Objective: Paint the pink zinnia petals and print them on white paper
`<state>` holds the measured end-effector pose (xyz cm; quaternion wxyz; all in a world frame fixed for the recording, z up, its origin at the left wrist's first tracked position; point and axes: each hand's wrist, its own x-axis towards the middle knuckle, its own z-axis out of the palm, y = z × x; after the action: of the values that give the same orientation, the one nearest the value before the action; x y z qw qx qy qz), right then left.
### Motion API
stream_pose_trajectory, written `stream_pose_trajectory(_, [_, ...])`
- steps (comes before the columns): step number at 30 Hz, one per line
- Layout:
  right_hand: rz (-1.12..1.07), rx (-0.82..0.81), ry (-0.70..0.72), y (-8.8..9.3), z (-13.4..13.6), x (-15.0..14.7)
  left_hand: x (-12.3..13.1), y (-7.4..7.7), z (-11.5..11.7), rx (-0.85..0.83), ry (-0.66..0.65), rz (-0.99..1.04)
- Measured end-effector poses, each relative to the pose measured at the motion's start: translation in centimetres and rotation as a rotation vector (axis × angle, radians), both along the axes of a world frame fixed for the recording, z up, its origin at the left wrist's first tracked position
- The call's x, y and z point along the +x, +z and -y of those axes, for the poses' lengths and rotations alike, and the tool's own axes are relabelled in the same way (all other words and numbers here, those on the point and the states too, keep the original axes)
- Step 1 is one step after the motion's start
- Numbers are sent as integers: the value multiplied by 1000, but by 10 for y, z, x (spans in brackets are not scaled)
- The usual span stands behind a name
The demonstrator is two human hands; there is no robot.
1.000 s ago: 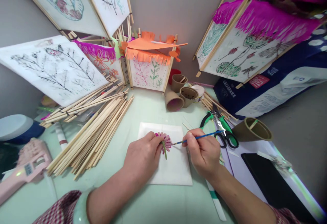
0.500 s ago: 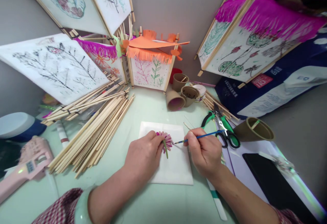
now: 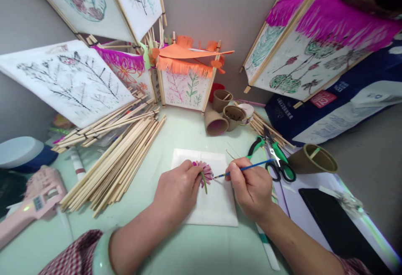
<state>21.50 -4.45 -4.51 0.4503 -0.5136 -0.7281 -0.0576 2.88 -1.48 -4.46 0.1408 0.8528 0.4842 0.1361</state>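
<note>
Very little has moved over the last second: your left hand [image 3: 177,191] keeps the pink flower [image 3: 206,169] pinned on the white sheet [image 3: 216,208], and your right hand [image 3: 251,188] has only crept a touch up and to the right with the blue paintbrush [image 3: 248,166]. The bristle end sits at the flower's right edge just as it did a moment ago, so the brush is making small dabs in one spot, not sweeping across the petals. Your left fingers are closed down over the flower's left side, with its green stem poking out below them toward you. Your right fingers are wrapped tight around the brush handle, held like a pen. The flower lies near the top middle of the sheet, which rests flat on the pale green tabletop [image 3: 194,132] between your two hands. The green-handled scissors [image 3: 276,162] lie untouched just beyond your right hand, the brush handle passing over them, and the heap of bamboo sticks [image 3: 119,158] stays to your left.
</note>
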Motion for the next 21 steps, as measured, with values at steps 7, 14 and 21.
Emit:
stream_pose_trajectory(7, [3, 13, 2, 2, 1, -2, 0, -1, 0, 12, -1, 1])
stream_pose_trajectory(14, [2, -1, -10, 2, 1, -2, 1, -1, -1, 9, 8, -5])
stream_pose_trajectory(21, [20, 19, -8, 3, 2, -4, 0, 0, 0, -1, 5, -14])
